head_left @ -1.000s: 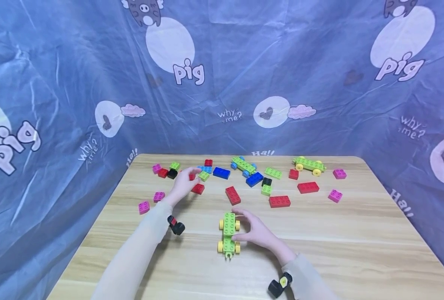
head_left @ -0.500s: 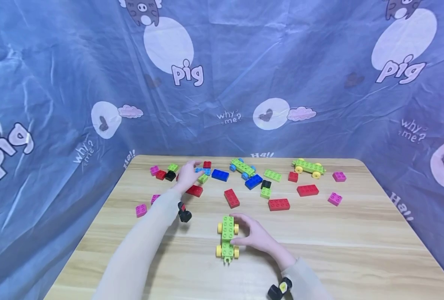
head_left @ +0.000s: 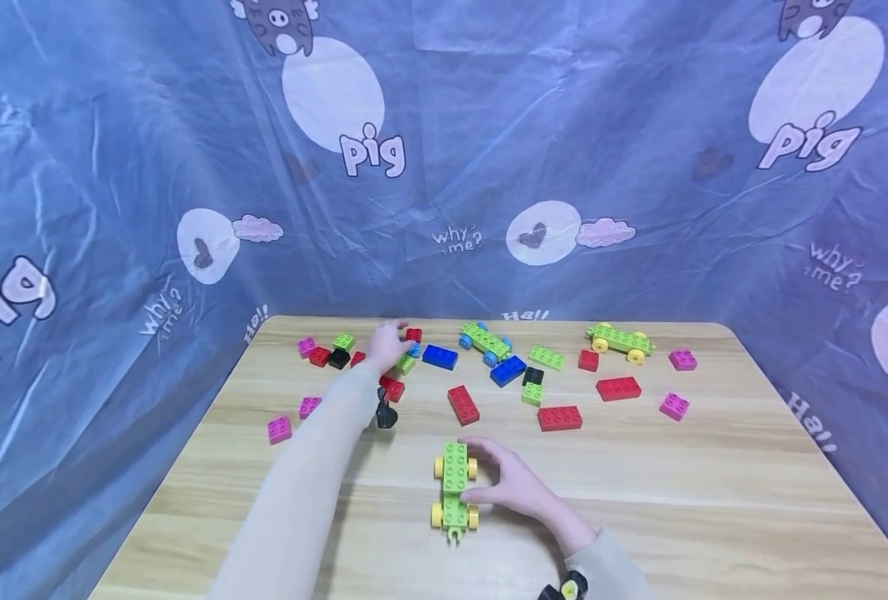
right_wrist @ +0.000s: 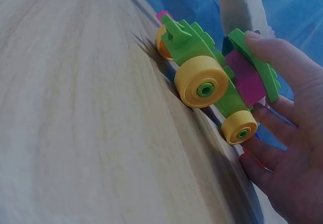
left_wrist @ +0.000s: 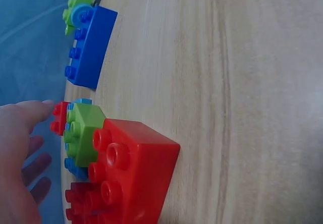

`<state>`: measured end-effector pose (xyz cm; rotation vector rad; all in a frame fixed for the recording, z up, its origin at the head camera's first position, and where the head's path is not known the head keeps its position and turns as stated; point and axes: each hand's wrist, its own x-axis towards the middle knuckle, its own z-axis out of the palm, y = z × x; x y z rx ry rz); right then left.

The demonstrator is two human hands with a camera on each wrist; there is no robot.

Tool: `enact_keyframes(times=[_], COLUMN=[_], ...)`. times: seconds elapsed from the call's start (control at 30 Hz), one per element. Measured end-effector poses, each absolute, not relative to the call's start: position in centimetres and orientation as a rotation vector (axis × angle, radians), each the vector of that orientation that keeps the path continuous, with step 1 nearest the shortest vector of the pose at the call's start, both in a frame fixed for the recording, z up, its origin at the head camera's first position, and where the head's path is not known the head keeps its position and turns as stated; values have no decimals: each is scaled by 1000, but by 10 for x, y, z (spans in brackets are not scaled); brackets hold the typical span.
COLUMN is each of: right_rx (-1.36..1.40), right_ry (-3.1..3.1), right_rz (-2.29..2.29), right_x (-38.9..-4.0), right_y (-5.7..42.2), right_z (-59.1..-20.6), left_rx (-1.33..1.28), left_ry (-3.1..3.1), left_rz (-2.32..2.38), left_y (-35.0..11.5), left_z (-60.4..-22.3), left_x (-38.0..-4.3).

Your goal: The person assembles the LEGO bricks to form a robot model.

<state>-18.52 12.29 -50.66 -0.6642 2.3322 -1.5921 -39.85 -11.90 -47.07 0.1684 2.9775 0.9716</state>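
At the left of the table [head_left: 182, 533], two loose pink bricks [head_left: 280, 430] are lying near the left sleeve [head_left: 294, 483], and farther back a black brick [head_left: 339, 358] is lying among other small bricks [head_left: 344, 342]. To the right of these, the left hand [head_left: 387, 344] is hovering close by a small red brick [head_left: 413, 335] and a light-blue brick [head_left: 415, 349]; its thumb and fingers are spreading loosely, gripping nothing, and whether they are touching the red one I cannot tell. In my judgement, the person is selecting one brick here, and the next move would be calling for a precise pinch on a single piece. On the near side, a green brick [left_wrist: 83, 133] and a bigger red brick [left_wrist: 139, 163] are crowding this place and may be standing in the way, while a dark blue brick [head_left: 440, 357] is lying just to the right. In the middle foreground, the yellow-wheeled green car [head_left: 455, 467] is standing on the table, carrying a pink block [right_wrist: 246, 77] under a green plate [right_wrist: 265, 72]. The right hand [head_left: 515, 485] is gripping this plate between thumb and fingers, probably steadying the car. Farther right, long red bricks [head_left: 560, 418] and another green car [head_left: 620, 340] are lying well apart from both hands.
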Motion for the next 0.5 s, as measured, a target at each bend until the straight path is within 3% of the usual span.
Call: enact_keyframes(times=[0.5], right_rx=[-680], right_ry=[2351], right_rz=[-1561], right_x=[-187], right_y=[125], right_z=[-510], left_rx=[136], left_ry=[3017], left_rz=[718], left_y=[-100], left_z=[-472], left_x=[-412])
